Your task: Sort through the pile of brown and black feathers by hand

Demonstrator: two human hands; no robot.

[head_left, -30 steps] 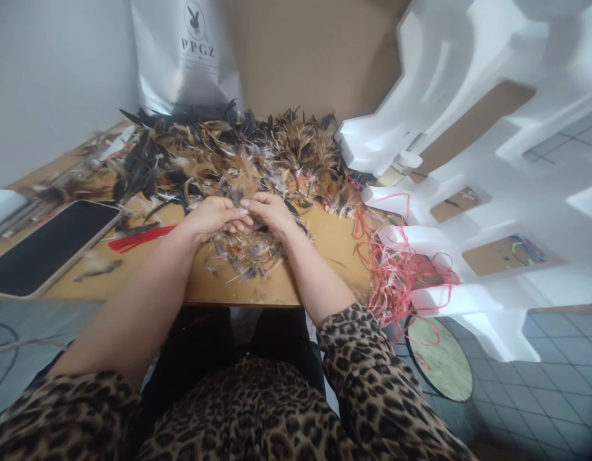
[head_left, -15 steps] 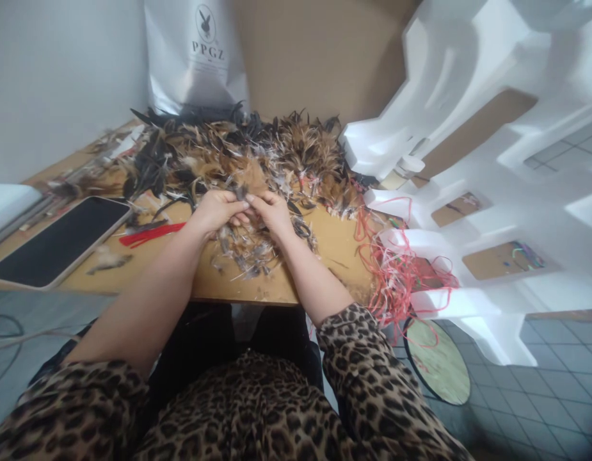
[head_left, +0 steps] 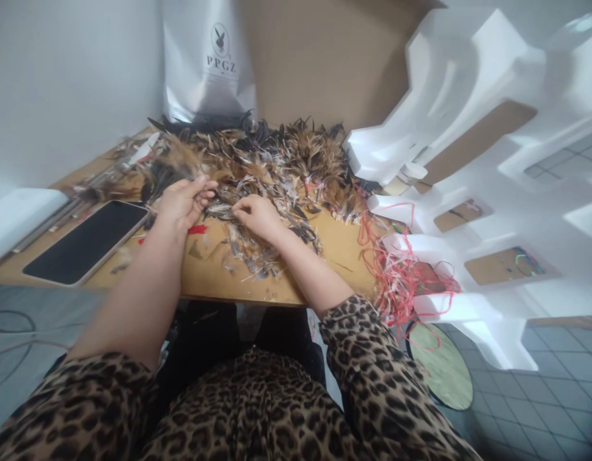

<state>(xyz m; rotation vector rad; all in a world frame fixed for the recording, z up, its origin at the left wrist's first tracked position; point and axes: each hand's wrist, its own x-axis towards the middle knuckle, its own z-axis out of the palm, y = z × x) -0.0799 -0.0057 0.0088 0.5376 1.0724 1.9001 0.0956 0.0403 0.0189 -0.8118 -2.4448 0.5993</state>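
Note:
My left hand (head_left: pixel 185 202) pinches a brown feather (head_left: pixel 183 157) between thumb and forefinger. The feather stands up past the fingertips and is blurred, and the other fingers curl loosely. A short way to the right, my right hand (head_left: pixel 257 216) is closed with thumb and fingertips together; what they hold, if anything, I cannot make out. The two hands are apart. Behind them spreads a heap of brown and black feathers (head_left: pixel 305 147). Small feather scraps (head_left: pixel 255 253) lie below my right hand, and a bit of red strip (head_left: pixel 197 229) shows beside my left wrist.
A phone (head_left: pixel 87 243) lies at the left of the yellowish table (head_left: pixel 344 240), near a white object (head_left: pixel 24 214). A silver bag (head_left: pixel 209 77) stands behind the feathers. Tangled red string (head_left: pixel 396 275) and white foam packing (head_left: pixel 468 160) are at the right.
My hands have parted from where they met over the scraps. The left has moved left with a feather; the right has shifted slightly left and lower. The view has shifted a little too.

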